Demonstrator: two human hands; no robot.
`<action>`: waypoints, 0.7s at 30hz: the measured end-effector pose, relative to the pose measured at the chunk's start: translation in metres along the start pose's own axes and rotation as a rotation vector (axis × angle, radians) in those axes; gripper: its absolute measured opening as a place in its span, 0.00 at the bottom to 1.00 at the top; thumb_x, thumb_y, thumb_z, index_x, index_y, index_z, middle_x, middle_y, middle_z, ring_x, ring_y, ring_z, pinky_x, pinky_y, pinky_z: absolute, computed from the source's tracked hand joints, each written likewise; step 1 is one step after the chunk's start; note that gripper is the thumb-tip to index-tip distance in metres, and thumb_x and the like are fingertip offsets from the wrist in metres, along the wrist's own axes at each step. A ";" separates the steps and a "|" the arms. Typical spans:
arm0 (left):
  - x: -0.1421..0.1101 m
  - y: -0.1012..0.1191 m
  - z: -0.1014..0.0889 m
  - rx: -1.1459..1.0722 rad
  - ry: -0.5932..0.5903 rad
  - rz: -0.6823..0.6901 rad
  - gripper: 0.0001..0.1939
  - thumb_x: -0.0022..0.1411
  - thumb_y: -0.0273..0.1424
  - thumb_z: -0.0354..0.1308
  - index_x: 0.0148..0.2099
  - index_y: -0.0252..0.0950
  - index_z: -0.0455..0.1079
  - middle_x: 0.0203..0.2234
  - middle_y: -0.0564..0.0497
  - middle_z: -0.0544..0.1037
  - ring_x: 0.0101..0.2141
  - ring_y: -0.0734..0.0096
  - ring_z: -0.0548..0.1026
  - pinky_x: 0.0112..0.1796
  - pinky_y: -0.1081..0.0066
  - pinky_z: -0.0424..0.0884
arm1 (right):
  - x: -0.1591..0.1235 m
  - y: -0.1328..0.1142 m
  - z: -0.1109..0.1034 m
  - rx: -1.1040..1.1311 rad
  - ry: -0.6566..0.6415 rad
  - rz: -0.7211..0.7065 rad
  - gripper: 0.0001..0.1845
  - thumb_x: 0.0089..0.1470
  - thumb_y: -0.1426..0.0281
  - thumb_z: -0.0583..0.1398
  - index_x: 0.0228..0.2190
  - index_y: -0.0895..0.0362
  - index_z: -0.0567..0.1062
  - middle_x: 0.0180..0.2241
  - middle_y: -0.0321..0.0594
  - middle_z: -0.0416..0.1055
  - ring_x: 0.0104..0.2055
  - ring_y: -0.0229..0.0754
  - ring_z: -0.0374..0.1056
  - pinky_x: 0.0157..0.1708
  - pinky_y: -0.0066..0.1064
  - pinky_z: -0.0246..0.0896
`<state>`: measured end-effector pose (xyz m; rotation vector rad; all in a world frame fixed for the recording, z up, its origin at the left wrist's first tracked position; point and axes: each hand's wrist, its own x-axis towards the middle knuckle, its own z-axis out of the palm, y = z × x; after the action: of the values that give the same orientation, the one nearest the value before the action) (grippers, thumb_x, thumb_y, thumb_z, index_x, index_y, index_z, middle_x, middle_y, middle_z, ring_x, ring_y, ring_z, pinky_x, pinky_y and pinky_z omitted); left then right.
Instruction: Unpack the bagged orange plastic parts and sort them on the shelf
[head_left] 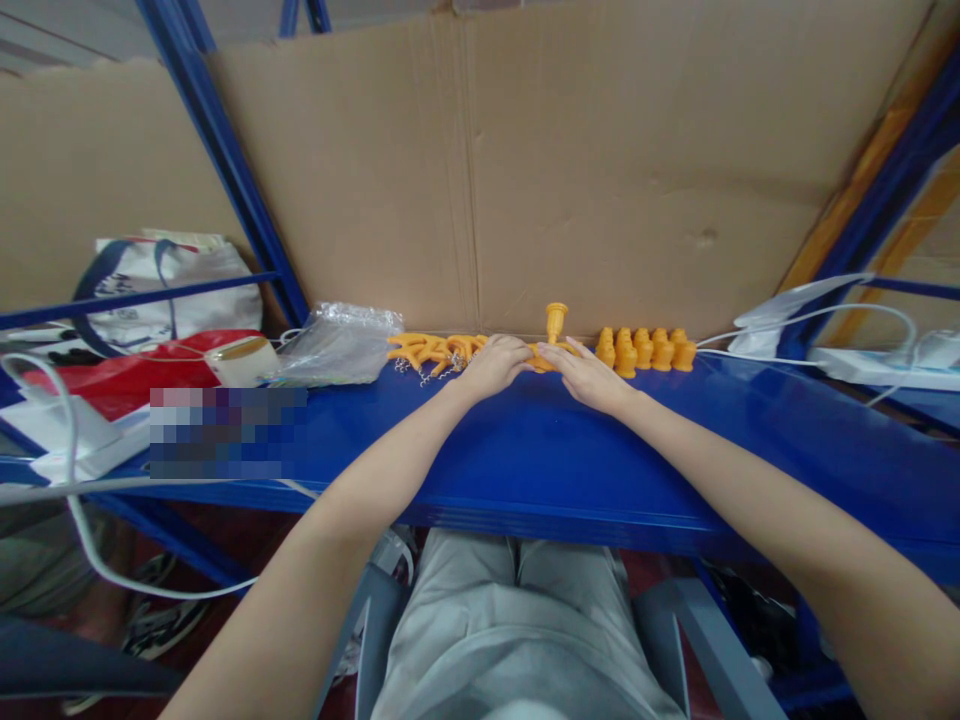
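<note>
My left hand (pixel 498 364) and my right hand (pixel 586 376) meet on a blue shelf (pixel 525 450), both closed on a small orange plastic piece (pixel 541 358) lying between them. An orange knob-shaped part (pixel 556 320) stands upright just behind the fingers. A heap of curved orange parts with small chains (pixel 431 351) lies left of my left hand. A row of several orange knob parts (pixel 645 350) stands right of my right hand, against the cardboard.
A cardboard wall (pixel 525 160) backs the shelf. Clear plastic bags (pixel 337 342) and a tape roll (pixel 241 360) lie at left, beside a red bag (pixel 127 380) and a white tote (pixel 176 285). White cables and a power strip (pixel 870 368) sit at right.
</note>
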<state>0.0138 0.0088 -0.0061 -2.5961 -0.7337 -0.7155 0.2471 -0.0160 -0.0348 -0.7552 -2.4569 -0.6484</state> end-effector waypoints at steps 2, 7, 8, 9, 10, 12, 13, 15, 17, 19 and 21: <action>0.000 0.000 -0.001 0.010 0.012 0.024 0.12 0.71 0.33 0.53 0.43 0.36 0.77 0.40 0.44 0.81 0.45 0.61 0.76 0.49 0.61 0.67 | 0.000 0.001 -0.002 0.003 -0.009 0.018 0.38 0.55 0.83 0.46 0.67 0.58 0.58 0.65 0.51 0.63 0.67 0.47 0.59 0.65 0.56 0.51; 0.003 0.006 -0.001 0.043 0.015 0.099 0.12 0.71 0.33 0.53 0.43 0.34 0.77 0.41 0.43 0.80 0.46 0.60 0.76 0.51 0.60 0.66 | -0.003 0.008 -0.009 -0.057 -0.001 0.087 0.34 0.57 0.82 0.47 0.63 0.57 0.65 0.63 0.51 0.66 0.63 0.49 0.64 0.56 0.50 0.60; 0.003 0.007 -0.001 0.047 0.014 0.112 0.12 0.71 0.32 0.53 0.44 0.34 0.77 0.41 0.43 0.81 0.46 0.60 0.75 0.51 0.59 0.66 | -0.003 0.010 -0.012 -0.082 -0.007 0.096 0.33 0.57 0.82 0.47 0.62 0.57 0.66 0.62 0.51 0.67 0.61 0.49 0.66 0.54 0.48 0.60; 0.004 0.009 -0.001 0.050 0.012 0.124 0.11 0.71 0.32 0.53 0.45 0.35 0.77 0.42 0.43 0.81 0.47 0.60 0.75 0.51 0.59 0.65 | -0.004 0.011 -0.014 -0.112 -0.013 0.102 0.31 0.58 0.82 0.48 0.61 0.57 0.67 0.61 0.51 0.68 0.59 0.50 0.67 0.52 0.47 0.60; 0.004 0.010 -0.001 0.052 0.008 0.134 0.11 0.71 0.31 0.53 0.45 0.35 0.77 0.42 0.43 0.81 0.47 0.61 0.75 0.52 0.59 0.65 | -0.005 0.012 -0.017 -0.146 -0.021 0.106 0.29 0.59 0.81 0.48 0.60 0.58 0.69 0.60 0.51 0.70 0.57 0.50 0.68 0.51 0.46 0.59; 0.005 0.012 -0.002 0.058 -0.008 0.142 0.11 0.71 0.30 0.53 0.46 0.36 0.77 0.44 0.43 0.80 0.48 0.61 0.75 0.53 0.58 0.65 | -0.005 0.013 -0.022 -0.212 -0.031 0.110 0.25 0.62 0.79 0.48 0.57 0.58 0.71 0.58 0.51 0.72 0.54 0.51 0.68 0.48 0.45 0.57; 0.005 0.013 -0.003 0.063 -0.017 0.140 0.11 0.71 0.30 0.53 0.47 0.37 0.77 0.44 0.43 0.80 0.49 0.61 0.75 0.54 0.58 0.64 | -0.005 0.012 -0.025 -0.239 -0.033 0.111 0.24 0.63 0.78 0.48 0.56 0.58 0.72 0.58 0.51 0.72 0.53 0.51 0.68 0.47 0.44 0.56; 0.005 0.015 -0.005 0.071 -0.037 0.129 0.12 0.71 0.29 0.52 0.47 0.37 0.77 0.45 0.44 0.80 0.50 0.61 0.75 0.55 0.57 0.63 | -0.003 0.011 -0.028 -0.277 -0.040 0.108 0.23 0.63 0.78 0.49 0.55 0.57 0.73 0.56 0.50 0.73 0.53 0.51 0.67 0.47 0.44 0.54; 0.005 0.016 -0.007 0.077 -0.050 0.117 0.12 0.71 0.29 0.52 0.48 0.38 0.77 0.45 0.44 0.81 0.50 0.61 0.75 0.56 0.56 0.63 | -0.001 0.010 -0.030 -0.297 -0.055 0.104 0.23 0.62 0.78 0.50 0.54 0.56 0.74 0.55 0.49 0.74 0.53 0.52 0.66 0.47 0.44 0.53; 0.005 0.016 -0.008 0.081 -0.058 0.110 0.12 0.71 0.29 0.52 0.48 0.38 0.77 0.45 0.44 0.80 0.51 0.61 0.74 0.57 0.55 0.62 | 0.001 0.008 -0.031 -0.314 -0.069 0.104 0.22 0.62 0.78 0.51 0.53 0.55 0.75 0.55 0.50 0.74 0.54 0.52 0.66 0.48 0.45 0.53; 0.005 0.017 -0.009 0.086 -0.065 0.106 0.12 0.71 0.28 0.52 0.48 0.39 0.77 0.45 0.44 0.80 0.51 0.61 0.74 0.57 0.55 0.61 | 0.002 0.008 -0.031 -0.333 -0.072 0.104 0.21 0.62 0.78 0.51 0.51 0.55 0.75 0.54 0.50 0.75 0.55 0.53 0.65 0.51 0.47 0.52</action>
<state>0.0236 -0.0070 0.0007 -2.5686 -0.6262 -0.5579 0.2596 -0.0270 -0.0075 -1.0408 -2.3826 -1.0205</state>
